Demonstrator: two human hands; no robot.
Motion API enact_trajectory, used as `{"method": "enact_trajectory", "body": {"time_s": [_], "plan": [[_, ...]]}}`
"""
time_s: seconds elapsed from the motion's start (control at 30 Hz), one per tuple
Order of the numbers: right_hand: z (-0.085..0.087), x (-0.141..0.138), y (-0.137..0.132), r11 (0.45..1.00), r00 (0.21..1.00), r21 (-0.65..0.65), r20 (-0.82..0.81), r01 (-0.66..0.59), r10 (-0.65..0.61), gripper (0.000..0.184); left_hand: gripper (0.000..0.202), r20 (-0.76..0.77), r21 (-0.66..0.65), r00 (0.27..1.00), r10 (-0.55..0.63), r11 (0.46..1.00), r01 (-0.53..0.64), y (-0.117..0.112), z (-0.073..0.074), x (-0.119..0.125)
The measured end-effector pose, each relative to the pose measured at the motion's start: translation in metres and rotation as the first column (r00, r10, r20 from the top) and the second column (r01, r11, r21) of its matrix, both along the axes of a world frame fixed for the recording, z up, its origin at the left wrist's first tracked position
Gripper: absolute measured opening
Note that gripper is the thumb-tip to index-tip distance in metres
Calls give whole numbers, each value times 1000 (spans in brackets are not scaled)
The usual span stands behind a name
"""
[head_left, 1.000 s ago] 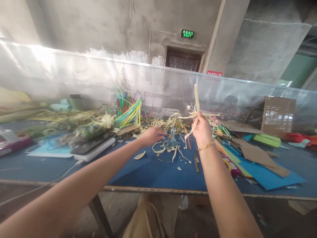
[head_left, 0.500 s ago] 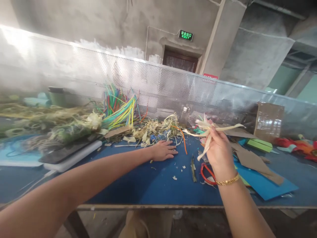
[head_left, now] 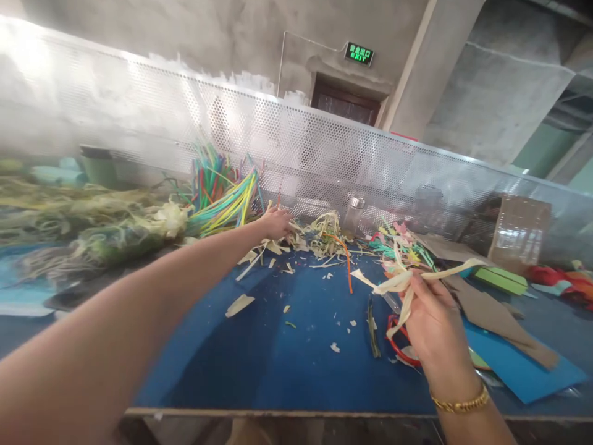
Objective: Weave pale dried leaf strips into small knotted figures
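My right hand is closed on a bunch of pale straw strips, held a little above the blue table at the right. Red-handled scissors lie on the table just under that hand. My left hand reaches far across the table, fingers curled down onto the heap of straw scraps beside the bundle of coloured strips. Whether it grips anything there is hidden.
A perforated metal screen runs along the table's back edge, with a small jar against it. Piles of straw lie at the left, coloured paper and cardboard sheets at the right. Small scraps dot the table's middle.
My left hand has moved from the table's middle back and left into the scrap heap. My right hand has come nearer and lower with the straw strips.
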State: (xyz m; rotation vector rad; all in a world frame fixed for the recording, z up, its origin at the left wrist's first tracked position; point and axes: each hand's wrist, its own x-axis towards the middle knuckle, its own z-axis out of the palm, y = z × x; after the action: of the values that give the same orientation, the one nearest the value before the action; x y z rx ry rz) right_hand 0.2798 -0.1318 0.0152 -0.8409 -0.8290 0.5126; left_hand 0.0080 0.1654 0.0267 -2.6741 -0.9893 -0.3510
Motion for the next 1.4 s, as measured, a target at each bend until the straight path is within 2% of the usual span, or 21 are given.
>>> {"method": "enact_trajectory", "body": {"time_s": [0.07, 0.17, 0.27, 0.37, 0.43, 0.53, 0.6, 0.67, 0.73, 0.8, 0.87, 0.9, 0.97, 1.03, 1.07, 1.1, 1.17, 1.23, 1.27, 1.33, 1.4], "plan": [[-6, -9, 2, 998, 999, -48, -29, -47, 45, 16, 35, 43, 3, 994, -98, 995, 98, -25, 10, 0], [-14, -25, 4, 981, 986, -113, -66, -157, 150, 16, 51, 74, -70, 957, -281, 956, 286, -83, 14, -9], [-19, -38, 3, 964, 973, -143, -97, -223, 211, 17, 60, 52, -225, 904, -423, 877, 424, -141, 3, -32], [-19, -48, 0, 954, 961, -158, -147, -255, 233, 20, 62, -47, -266, 827, -560, 805, 530, -172, -18, -57], [-18, -52, -1, 951, 956, -159, -169, -266, 239, 22, 57, -108, -248, 822, -559, 816, 522, -170, -33, -68], [-17, -55, -3, 947, 955, -167, -164, -275, 249, 23, 50, -140, -170, 869, -475, 876, 451, -136, -44, -70], [-17, -56, -5, 945, 956, -178, -161, -273, 246, 24, 45, -159, -73, 914, -372, 928, 365, -102, -39, -64], [-16, -54, -8, 949, 961, -186, -159, -253, 225, 25, 38, -172, 38, 953, -250, 965, 260, -70, -26, -52], [-15, -50, -13, 958, 970, -186, -146, -219, 194, 24, 36, -76, 159, 989, -127, 978, 138, -54, -10, -34], [-13, -45, -18, 966, 979, -187, -127, -179, 157, 22, 37, 49, 201, 996, -80, 977, 69, -64, 1, -10], [-12, -39, -23, 968, 985, -201, -116, -150, 128, 22, 45, 58, 155, 973, -223, 965, 212, -101, 1, 14], [-12, -37, -25, 968, 987, -209, -116, -137, 115, 22, 50, 25, 108, 934, -357, 930, 352, -126, -3, 24], [-13, -33, -26, 968, 989, -222, -115, -115, 91, 22, 59, -28, -9, 774, -633, 774, 633, -176, -19, 37], [-14, -30, -26, 971, 992, -219, -106, -97, 75, 23, 63, -32, -107, 630, -776, 630, 769, -206, -38, 38], [-15, -29, -26, 972, 992, -217, -100, -92, 71, 23, 62, -23, -138, 605, -796, 602, 786, -209, -46, 35], [-15, -27, -26, 972, 993, -216, -97, -88, 68, 23, 60, -9, -158, 637, -771, 630, 760, -202, -52, 30], [-16, -25, -26, 973, 994, -214, -95, -81, 62, 24, 55, -41, -175, 777, -628, 770, 613, -165, -54, 17], [-17, -22, -28, 974, 995, -211, -85, -75, 59, 25, 47, -102, -92, 909, -403, 914, 395, -115, -45, 6], [-17, -21, -29, 975, 996, -209, -74, -72, 57, 24, 44, -98, -14, 952, -289, 957, 289, -92, -37, 4], [-17, -20, -30, 977, 997, -204, -56, -64, 53, 21, 44, -37, 128, 985, -168, 977, 171, -65, -21, 10], [-16, -21, -29, 977, 997, -206, -58, -54, 42, 19, 46, 40, 207, 984, -175, 965, 164, -65, -11, 32]]}}
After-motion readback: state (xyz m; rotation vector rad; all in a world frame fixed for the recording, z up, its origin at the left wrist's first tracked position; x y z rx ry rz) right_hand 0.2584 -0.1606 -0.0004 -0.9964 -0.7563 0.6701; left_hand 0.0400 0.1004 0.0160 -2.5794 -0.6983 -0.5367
